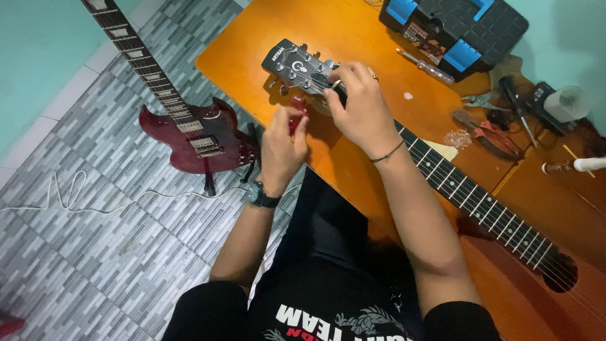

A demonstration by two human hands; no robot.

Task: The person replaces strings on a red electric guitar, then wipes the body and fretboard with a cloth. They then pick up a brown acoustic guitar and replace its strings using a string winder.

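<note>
I am seeing grey patterned floor tiles [95, 252] running beneath an orange wooden table [353, 38], with teal walls [31, 50] enclosing the room.

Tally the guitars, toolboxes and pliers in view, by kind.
Guitars: 2, the acoustic guitar on the table and the red electric guitar on the floor
Toolboxes: 1, the black and blue toolbox
Pliers: 2, red-handled pliers and grey pliers
Total: 5

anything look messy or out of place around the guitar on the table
Mostly the table's far corner: pliers, a screwdriver and other tools lie scattered beside the toolbox. On the floor, a white cable trails loose near the red electric guitar.
</note>
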